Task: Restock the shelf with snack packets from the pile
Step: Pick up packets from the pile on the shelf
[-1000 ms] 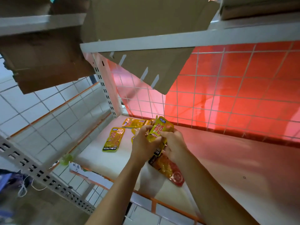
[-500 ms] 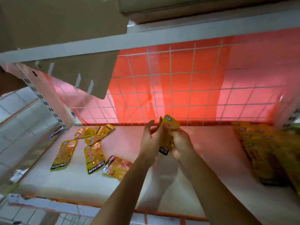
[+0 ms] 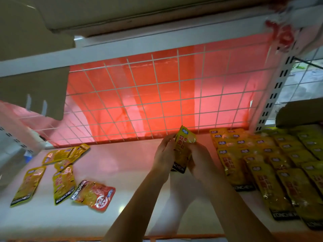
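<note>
Head view — left hand (image 3: 164, 155), right hand (image 3: 201, 158): fingers (image 3: 167, 141) clamped on upright yellow packet (image 3: 183, 148).

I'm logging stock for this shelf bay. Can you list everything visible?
Loose yellow packets: at least four, yellow, lying flat on the shelf's left.
Red packet: one, red-orange, beside them, nearer the front.
Stacked yellow packets: many, overlapping rows, shelf's right.
Held yellow packet: at least one, between both hands.
Shelf: one, white.
Wire grid: one, white, at the back.
Red sheet: one, behind the grid.
Cardboard flap: one, brown, hanging upper left.
Left hand: holds that packet.
Right hand: holds that packet.
</note>
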A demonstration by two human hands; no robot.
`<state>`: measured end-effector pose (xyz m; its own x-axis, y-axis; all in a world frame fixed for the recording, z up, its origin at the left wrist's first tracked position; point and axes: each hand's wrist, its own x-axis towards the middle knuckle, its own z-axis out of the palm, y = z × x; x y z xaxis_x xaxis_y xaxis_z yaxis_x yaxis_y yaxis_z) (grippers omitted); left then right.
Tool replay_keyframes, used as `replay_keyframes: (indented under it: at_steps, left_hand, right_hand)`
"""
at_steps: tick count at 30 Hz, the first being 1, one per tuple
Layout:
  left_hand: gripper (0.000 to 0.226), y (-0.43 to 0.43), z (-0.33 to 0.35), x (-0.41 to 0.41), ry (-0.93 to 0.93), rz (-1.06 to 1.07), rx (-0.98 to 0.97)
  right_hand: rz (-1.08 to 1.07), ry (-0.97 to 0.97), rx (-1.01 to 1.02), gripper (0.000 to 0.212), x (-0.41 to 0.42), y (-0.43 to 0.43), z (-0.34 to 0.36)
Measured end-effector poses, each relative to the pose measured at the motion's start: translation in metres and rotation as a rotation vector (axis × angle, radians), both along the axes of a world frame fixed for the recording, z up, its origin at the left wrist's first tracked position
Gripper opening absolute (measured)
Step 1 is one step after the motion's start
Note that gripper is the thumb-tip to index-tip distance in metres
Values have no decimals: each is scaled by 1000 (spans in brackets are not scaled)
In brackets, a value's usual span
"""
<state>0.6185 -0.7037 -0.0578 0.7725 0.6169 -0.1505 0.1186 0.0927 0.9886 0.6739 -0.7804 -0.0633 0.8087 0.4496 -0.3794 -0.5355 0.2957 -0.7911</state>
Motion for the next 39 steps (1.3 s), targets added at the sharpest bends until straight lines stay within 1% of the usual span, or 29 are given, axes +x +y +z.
replay_keyframes:
  at_steps: [3, 6, 8, 10, 12, 15, 16, 17, 18, 20, 23, 25, 31, 33, 36, 39]
  left_hand:
    - [32, -14, 4, 10, 23, -56, -13]
    - [29, -29, 8, 17, -17, -158, -129]
    - [22, -38, 6, 21, -48, -175, -191]
    - [13, -45, 3, 25, -47, -154, -189]
    - [12, -53, -2, 27, -24, -122, -185]
    - [6, -69, -10, 29, 1, -88, -189]
    - [7, -74, -13, 29, 12, -88, -177]
    - [13, -80, -17, 29, 23, -89, -158]
    - [19, -85, -21, 29, 36, -94, -130]
    - [27, -94, -28, 27, 63, -106, -41]
    - [25, -105, -37, 23, 92, -138, 86]
    - [24, -111, -40, 22, 101, -167, 185]
    - [26, -123, -43, 19, 136, -251, 613]
    - [23, -124, -42, 17, 119, -250, 683]
    - [35, -123, -41, 15, 131, -274, 721]
    - [36, -124, -43, 14, 126, -294, 759]
  right_hand:
    - [19, -30, 1, 26, 8, -19, 0]
    - [15, -35, 9, 25, 17, -40, -1]
    - [23, -65, 18, 23, 22, -56, 0]
    - [17, -111, 1, 21, 26, -73, 1]
    - [-13, -159, -89, 21, 32, -89, 1]
    - [-104, -260, -356, 15, 42, -109, -2]
    - [-142, -309, -444, 20, 45, -116, -3]
    - [-179, -355, -516, 29, 47, -123, -4]
    - [-219, -397, -568, 37, 49, -131, -5]
    - [-280, -488, -656, 45, 50, -146, -4]
    - [-314, -561, -786, 45, 53, -167, -1]
    - [-314, -582, -835, 44, 52, -177, 0]
    - [-256, -653, -937, 51, 42, -189, 3]
    - [-236, -666, -968, 55, 39, -190, 5]
    - [-172, -688, -986, 62, 33, -188, 5]
    - [-116, -713, -1048, 68, 19, -180, 2]
